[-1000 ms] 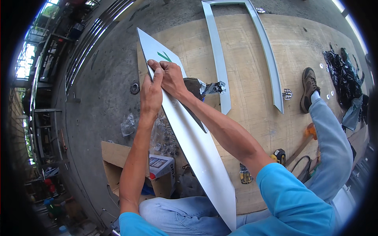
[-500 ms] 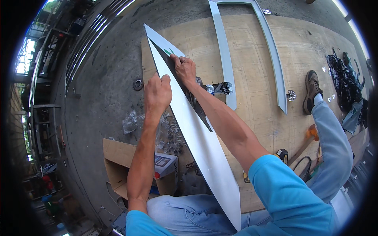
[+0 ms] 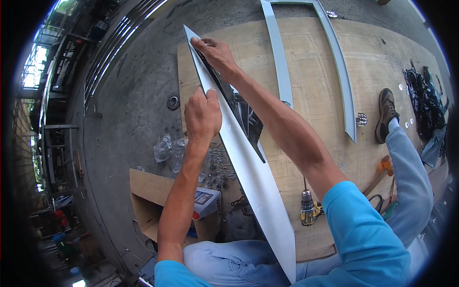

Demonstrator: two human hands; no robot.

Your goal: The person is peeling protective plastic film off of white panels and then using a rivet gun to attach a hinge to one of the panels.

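Panel (image 3: 260,205): is slanting lengthwise away from the lap (image 3: 222,260), black film (image 3: 241,115) lying along it
Left hand (image 3: 203,115): is grasping its left edge
Right hand (image 3: 217,56): is pinching nearer the far tip, seemingly on film

The one view looks from the wearer's head steeply down, upright, past the blue sleeves (image 3: 366,229), with the forearms rising from the lower edge. It stands close above the lap (image 3: 224,263); the left hand (image 3: 203,114) and right hand (image 3: 215,56) lie a little farther off, above mid-height. A wide fisheye, dark around its rim, it curves the plywood sheet (image 3: 320,86) and takes in floor (image 3: 138,95) ahead and a distant metal rack (image 3: 61,126) at far left.
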